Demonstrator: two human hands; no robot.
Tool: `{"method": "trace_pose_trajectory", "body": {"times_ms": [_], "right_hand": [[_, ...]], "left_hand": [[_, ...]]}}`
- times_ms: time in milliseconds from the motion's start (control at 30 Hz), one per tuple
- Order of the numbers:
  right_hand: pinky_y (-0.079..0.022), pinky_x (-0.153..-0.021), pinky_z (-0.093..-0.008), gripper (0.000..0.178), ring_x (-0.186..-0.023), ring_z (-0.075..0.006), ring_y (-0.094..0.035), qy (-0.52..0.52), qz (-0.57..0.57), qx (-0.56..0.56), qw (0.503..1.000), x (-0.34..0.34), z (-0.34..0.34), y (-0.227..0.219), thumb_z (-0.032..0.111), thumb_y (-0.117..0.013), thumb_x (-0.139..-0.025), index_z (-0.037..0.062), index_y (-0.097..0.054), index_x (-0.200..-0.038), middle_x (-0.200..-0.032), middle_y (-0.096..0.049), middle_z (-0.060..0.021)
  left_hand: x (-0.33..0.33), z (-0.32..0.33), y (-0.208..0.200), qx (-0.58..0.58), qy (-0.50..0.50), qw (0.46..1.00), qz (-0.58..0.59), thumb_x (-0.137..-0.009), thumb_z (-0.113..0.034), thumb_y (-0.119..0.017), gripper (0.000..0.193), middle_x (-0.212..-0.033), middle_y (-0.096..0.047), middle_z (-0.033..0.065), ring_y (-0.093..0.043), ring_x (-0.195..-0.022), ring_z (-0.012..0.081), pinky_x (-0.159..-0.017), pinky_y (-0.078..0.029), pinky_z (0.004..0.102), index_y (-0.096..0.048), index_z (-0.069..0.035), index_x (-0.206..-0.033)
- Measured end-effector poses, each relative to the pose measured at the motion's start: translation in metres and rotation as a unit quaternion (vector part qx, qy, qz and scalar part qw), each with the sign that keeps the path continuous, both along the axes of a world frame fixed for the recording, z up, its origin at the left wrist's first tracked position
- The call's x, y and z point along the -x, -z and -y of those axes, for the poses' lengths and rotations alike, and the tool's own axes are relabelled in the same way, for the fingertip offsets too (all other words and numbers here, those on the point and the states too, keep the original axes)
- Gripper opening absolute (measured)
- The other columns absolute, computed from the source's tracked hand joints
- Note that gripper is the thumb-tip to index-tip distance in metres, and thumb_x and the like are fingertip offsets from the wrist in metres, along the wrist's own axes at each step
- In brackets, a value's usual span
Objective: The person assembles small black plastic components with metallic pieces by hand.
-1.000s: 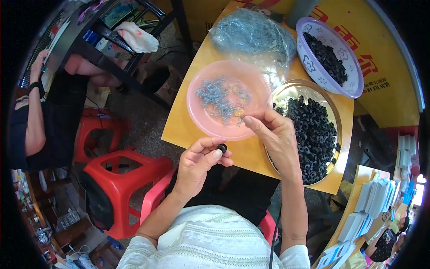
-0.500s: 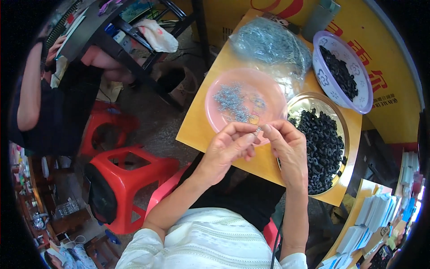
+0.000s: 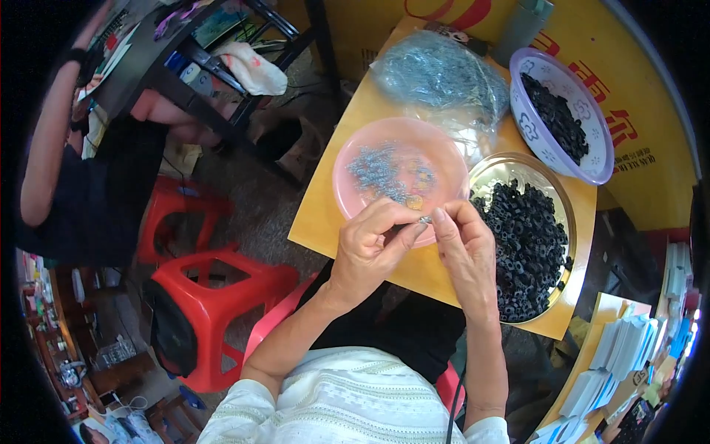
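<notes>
Over the near rim of a pink basin point(image 3: 345, 194), both my hands meet at a small silvery metal part point(image 3: 424, 220). My left hand point(image 3: 373, 248) pinches it between thumb and forefinger, its other fingers curled under. From the other side, my right hand point(image 3: 467, 255) closes thumb and fingertips on the same part. The part's exact shape is too small to make out. Inside the basin lies a loose heap of small silvery metal pieces point(image 3: 379, 172), with a few yellowish bits point(image 3: 415, 201) near my fingers.
Right of the basin, a round metal tray point(image 3: 569, 222) holds many small black parts point(image 3: 526, 244). A purple-rimmed bowl point(image 3: 526, 132) of black pieces and a clear plastic bag point(image 3: 444, 74) sit farther back. Left are a red stool point(image 3: 214, 296) and a person's arm point(image 3: 48, 148).
My hands have shifted slightly left, still joined at the small metal part. The left hand's fingers have curled in more. The person at the left has moved an arm.
</notes>
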State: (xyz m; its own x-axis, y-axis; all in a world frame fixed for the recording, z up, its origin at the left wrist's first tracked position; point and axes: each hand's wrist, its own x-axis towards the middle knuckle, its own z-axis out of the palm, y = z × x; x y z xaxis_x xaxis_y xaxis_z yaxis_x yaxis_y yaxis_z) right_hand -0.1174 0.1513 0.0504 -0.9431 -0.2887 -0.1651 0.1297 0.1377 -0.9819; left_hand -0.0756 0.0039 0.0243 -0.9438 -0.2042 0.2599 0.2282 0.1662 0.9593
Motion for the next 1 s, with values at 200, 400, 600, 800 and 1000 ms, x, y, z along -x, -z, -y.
{"method": "trace_pose_trajectory", "body": {"times_ms": [200, 400, 600, 800, 1000], "right_hand": [[-0.046, -0.067, -0.0233, 0.014, -0.072, -0.0074, -0.053, -0.006, -0.041, 0.034, 0.999, -0.002, 0.001, 0.006, 0.013, -0.065, -0.092, -0.0006, -0.065, -0.096, -0.086, -0.064, -0.0025], [-0.046, -0.065, -0.0233, 0.013, -0.069, -0.0083, -0.052, 0.016, -0.089, 0.057, 0.994, -0.006, -0.004, 0.01, 0.009, -0.067, -0.089, -0.001, -0.066, -0.098, -0.087, -0.064, -0.0035], [-0.046, -0.063, -0.0236, 0.014, -0.067, -0.0083, -0.052, 0.036, -0.102, 0.031, 0.994, -0.007, -0.012, 0.003, 0.009, -0.067, -0.089, -0.0012, -0.065, -0.099, -0.088, -0.064, -0.0038], [-0.045, -0.06, -0.0237, 0.014, -0.064, -0.0081, -0.053, 0.015, -0.085, 0.033, 0.996, -0.018, -0.017, 0.001, 0.01, -0.067, -0.089, -0.0016, -0.066, -0.098, -0.087, -0.064, -0.0047], [-0.044, -0.056, -0.0234, 0.011, -0.06, -0.0073, -0.052, -0.004, -0.113, -0.003, 0.994, -0.029, -0.016, -0.013, 0.008, -0.068, -0.088, -0.0004, -0.067, -0.095, -0.084, -0.064, -0.0055]], "left_hand": [[-0.006, 0.003, 0.001, -0.25, 0.058, 0.955, 0.148, -0.099, -0.018, -0.055, 0.017, -0.078, -0.059, -0.0013, -0.05, -0.062, 0.003, -0.056, -0.039, 0.0172, -0.063, -0.003, -0.097], [-0.002, 0.015, -0.001, -0.218, 0.067, 0.954, 0.194, -0.098, -0.015, -0.056, 0.015, -0.075, -0.059, -0.0014, -0.048, -0.061, 0.0033, -0.054, -0.037, 0.0171, -0.066, -0.003, -0.098], [0.002, 0.016, -0.006, 0.172, -0.028, 0.982, 0.077, -0.09, -0.001, -0.063, 0.029, -0.087, -0.062, 0.0027, -0.056, -0.07, 0.0083, -0.063, -0.046, 0.022, -0.066, -0.003, -0.118], [-0.016, 0.015, 0.002, -0.2, 0.078, 0.967, 0.134, -0.093, 0.002, -0.056, 0.037, -0.103, -0.062, 0.0093, -0.062, -0.084, 0.0128, -0.078, -0.053, 0.0252, -0.057, 0.0, -0.13], [-0.029, 0.013, 0.002, -0.222, 0.103, 0.966, 0.078, -0.091, 0.005, -0.058, 0.061, -0.112, -0.064, 0.0162, -0.064, -0.101, 0.0181, -0.089, -0.053, 0.0292, -0.034, -0.002, -0.146]]}}
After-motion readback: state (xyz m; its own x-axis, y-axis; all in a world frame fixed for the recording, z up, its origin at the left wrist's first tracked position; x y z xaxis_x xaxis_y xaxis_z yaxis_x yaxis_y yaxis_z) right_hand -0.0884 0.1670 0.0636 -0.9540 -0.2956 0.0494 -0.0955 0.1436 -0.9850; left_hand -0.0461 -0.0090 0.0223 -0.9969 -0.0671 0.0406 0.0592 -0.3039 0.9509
